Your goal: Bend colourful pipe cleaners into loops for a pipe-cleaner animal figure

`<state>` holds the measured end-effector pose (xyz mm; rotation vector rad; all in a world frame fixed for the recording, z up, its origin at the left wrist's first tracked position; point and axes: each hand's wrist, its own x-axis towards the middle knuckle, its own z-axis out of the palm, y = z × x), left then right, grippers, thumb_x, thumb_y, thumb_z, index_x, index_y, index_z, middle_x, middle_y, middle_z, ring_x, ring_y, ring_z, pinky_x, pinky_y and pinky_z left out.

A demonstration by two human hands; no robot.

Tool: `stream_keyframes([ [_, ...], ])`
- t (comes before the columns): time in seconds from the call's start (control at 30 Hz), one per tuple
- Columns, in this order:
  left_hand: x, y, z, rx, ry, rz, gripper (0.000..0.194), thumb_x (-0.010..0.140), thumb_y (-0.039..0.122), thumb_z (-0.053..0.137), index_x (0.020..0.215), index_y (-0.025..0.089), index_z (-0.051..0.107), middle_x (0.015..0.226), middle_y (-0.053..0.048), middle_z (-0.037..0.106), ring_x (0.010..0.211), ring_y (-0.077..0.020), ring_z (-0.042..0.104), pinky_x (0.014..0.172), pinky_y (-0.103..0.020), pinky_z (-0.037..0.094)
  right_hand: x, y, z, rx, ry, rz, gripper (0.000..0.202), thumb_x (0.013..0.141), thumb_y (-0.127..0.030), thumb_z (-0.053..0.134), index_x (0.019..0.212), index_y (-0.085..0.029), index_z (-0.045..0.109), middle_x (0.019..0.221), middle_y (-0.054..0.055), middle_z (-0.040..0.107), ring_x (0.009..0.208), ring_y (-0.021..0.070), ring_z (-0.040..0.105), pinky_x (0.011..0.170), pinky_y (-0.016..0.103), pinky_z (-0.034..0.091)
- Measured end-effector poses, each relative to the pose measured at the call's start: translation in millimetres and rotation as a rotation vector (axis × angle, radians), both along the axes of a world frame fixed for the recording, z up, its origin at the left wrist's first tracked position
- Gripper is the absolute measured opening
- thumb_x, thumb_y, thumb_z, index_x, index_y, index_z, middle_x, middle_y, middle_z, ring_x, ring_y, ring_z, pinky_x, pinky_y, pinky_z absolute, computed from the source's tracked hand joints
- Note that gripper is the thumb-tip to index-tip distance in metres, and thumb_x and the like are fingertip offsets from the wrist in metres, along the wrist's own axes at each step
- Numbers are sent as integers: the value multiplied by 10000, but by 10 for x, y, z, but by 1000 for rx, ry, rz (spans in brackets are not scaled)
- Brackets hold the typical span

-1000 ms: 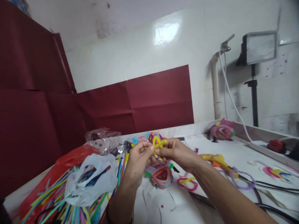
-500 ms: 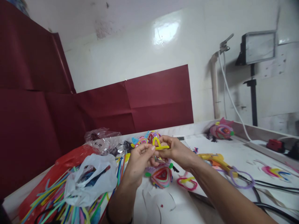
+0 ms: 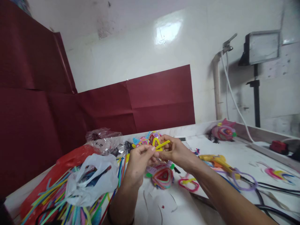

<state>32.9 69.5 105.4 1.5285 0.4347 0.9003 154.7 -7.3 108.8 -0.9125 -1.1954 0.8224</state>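
Both my hands meet above the white table (image 3: 236, 156) and pinch a bent yellow pipe cleaner (image 3: 160, 145). My left hand (image 3: 138, 164) grips its left end with thumb and fingertips. My right hand (image 3: 177, 153) holds the right part, a short yellow end sticking up to the right. Just below my hands lies a layered pink and red pipe-cleaner shape (image 3: 162, 176) with green tips. A pink and yellow loop (image 3: 188, 183) lies right of it.
A red bag (image 3: 70, 156) and a white plastic bag (image 3: 90, 181) with several coloured pipe cleaners (image 3: 53, 200) fill the left. A yellow glue gun (image 3: 217, 161) and black cables (image 3: 269, 187) lie on the right. A finished pink figure (image 3: 223, 131) stands at the back, a lamp (image 3: 262, 48) beyond.
My fingers have turned the yellow pipe cleaner slightly; its free end tilted down, then back up to the right. Both hands stay in the same spot above the table.
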Motion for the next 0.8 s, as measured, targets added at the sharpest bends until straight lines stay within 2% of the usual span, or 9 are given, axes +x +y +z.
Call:
stream_keyframes([
  [0.13, -9, 17, 9, 33, -5, 55, 250, 681, 352, 676, 732, 112, 622, 533, 2, 577, 490, -103, 544, 525, -229, 473, 51, -39, 26, -10, -78, -126, 387, 636, -371, 734, 865, -186, 484, 533, -57, 569, 487, 106, 536, 457, 209, 373],
  [0.2, -8, 22, 17, 67, 9, 101, 237, 691, 339, 666, 750, 112, 632, 534, -3, 585, 495, -109, 555, 518, -222, 468, 65, -50, 45, -14, -99, -192, 320, 680, -405, 679, 834, -184, 505, 551, -44, 563, 507, 115, 547, 450, 211, 371],
  [0.3, 0, 21, 28, 103, 32, 141, 203, 697, 309, 653, 750, 113, 636, 553, -9, 598, 515, -113, 567, 514, -213, 469, 66, -39, 52, -29, -124, -211, 238, 704, -382, 632, 766, -180, 522, 572, -25, 563, 525, 126, 553, 448, 221, 373],
  [0.47, 6, 3, 19, 81, 42, 152, 215, 687, 300, 653, 788, 113, 623, 560, -10, 605, 509, -121, 580, 473, -204, 459, 59, -4, 35, -53, -138, -286, 146, 659, -290, 630, 680, -168, 553, 496, -26, 543, 448, 92, 450, 437, 221, 324],
  [0.8, 26, 18, -4, 56, 4, 138, 231, 684, 308, 668, 789, 115, 597, 544, -3, 603, 467, -107, 564, 469, -206, 460, 19, 8, 54, -56, 35, -325, 186, 535, -250, 724, 610, -154, 584, 456, -31, 544, 425, 78, 429, 424, 216, 271],
])
